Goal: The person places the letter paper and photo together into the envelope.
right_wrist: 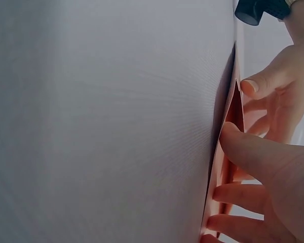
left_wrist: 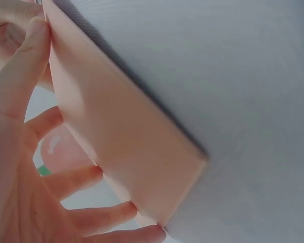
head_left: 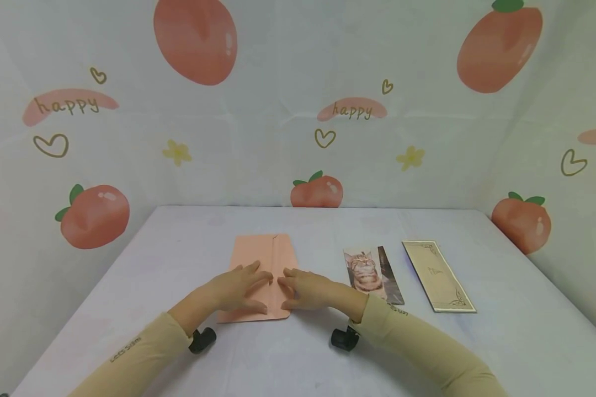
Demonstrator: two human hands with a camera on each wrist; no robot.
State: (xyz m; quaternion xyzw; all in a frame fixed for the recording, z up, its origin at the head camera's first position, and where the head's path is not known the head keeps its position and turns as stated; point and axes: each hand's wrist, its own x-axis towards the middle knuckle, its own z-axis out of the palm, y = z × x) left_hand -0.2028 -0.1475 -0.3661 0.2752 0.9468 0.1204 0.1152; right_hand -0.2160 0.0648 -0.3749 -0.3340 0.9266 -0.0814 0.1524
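Note:
A pink folder or envelope lies on the white table, with a lengthwise strip right of its middle. My left hand rests on it with spread fingers; in the left wrist view the fingertips of that hand touch the pink surface. My right hand touches its right part, thumb and fingers spread. The right wrist view shows this hand against the pink edge, where a narrow gap shows between layers. Neither hand grips it.
Right of the hands lies a cat picture with a dark strip, partly behind my right forearm. Farther right lies a beige card with ornate corners. A white cloth printed with fruit stands behind the table.

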